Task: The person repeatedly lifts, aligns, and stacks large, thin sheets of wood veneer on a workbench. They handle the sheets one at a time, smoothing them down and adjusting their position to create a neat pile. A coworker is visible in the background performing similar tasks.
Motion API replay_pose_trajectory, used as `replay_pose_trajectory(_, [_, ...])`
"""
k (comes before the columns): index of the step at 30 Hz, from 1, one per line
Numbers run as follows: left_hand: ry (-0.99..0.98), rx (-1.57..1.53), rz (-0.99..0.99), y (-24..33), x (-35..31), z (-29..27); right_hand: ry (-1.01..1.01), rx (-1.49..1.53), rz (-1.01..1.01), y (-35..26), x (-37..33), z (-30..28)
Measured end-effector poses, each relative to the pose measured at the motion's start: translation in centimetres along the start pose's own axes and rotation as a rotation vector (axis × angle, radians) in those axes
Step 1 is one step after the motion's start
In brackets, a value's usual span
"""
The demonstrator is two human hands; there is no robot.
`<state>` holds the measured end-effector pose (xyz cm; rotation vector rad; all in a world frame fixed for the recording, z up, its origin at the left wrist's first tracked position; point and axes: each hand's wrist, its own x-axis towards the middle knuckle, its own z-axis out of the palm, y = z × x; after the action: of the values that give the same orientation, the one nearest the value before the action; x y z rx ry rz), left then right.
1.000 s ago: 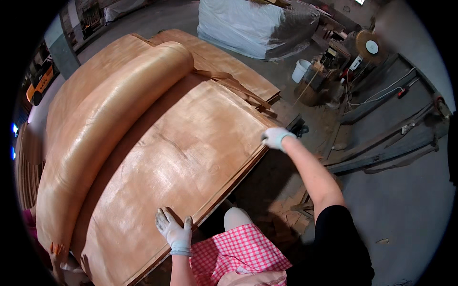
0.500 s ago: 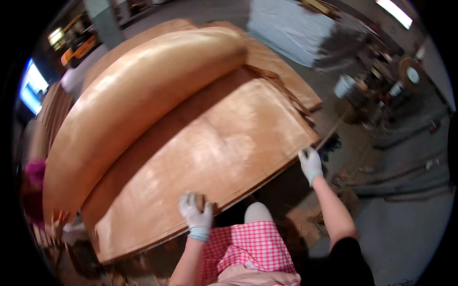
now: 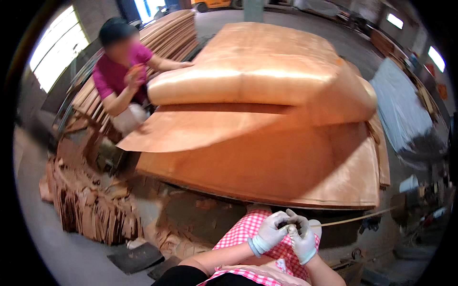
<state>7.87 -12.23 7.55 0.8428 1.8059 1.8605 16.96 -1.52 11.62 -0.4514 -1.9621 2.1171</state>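
Close to my body, my left hand [image 3: 272, 231] and my right hand [image 3: 302, 240] meet, both in white gloves with their fingers closed. A thin pale strip [image 3: 350, 219] runs from the right hand's fingers off to the right. What the left fingertips pinch is too small to make out. In front of me lies a wide stack of thin wood veneer sheets [image 3: 267, 167]. The top veneer sheet [image 3: 229, 90] is folded back over it in a big curl, its right part lifted and twisted.
Across at the left, a co-worker [image 3: 112, 78] in a magenta shirt rests a hand on the curled sheet. Stacked boards [image 3: 167, 35] stand behind them. Broken veneer scraps [image 3: 95, 209] pile up at the left. A white bucket [image 3: 409, 183] and a plastic-wrapped stack [image 3: 398, 102] are at the right.
Both hands have left the veneer's front edge and come together near my body. A brown piece seen in the left hand no longer shows. The top sheet's curl has changed shape; the view has swung left.
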Motion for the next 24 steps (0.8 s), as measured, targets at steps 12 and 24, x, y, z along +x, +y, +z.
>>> replay_pose_trajectory(12, [0.827,-0.218,-0.245,-4.9,-1.1,-21.6,0.001,-0.672,0.150,0.8,4.1,-7.7])
replay_pose_trajectory(24, [1.298,0.504,-0.388,-10.8,-4.3,-53.8,0.022,-1.076,0.104,0.6,7.8,-7.6])
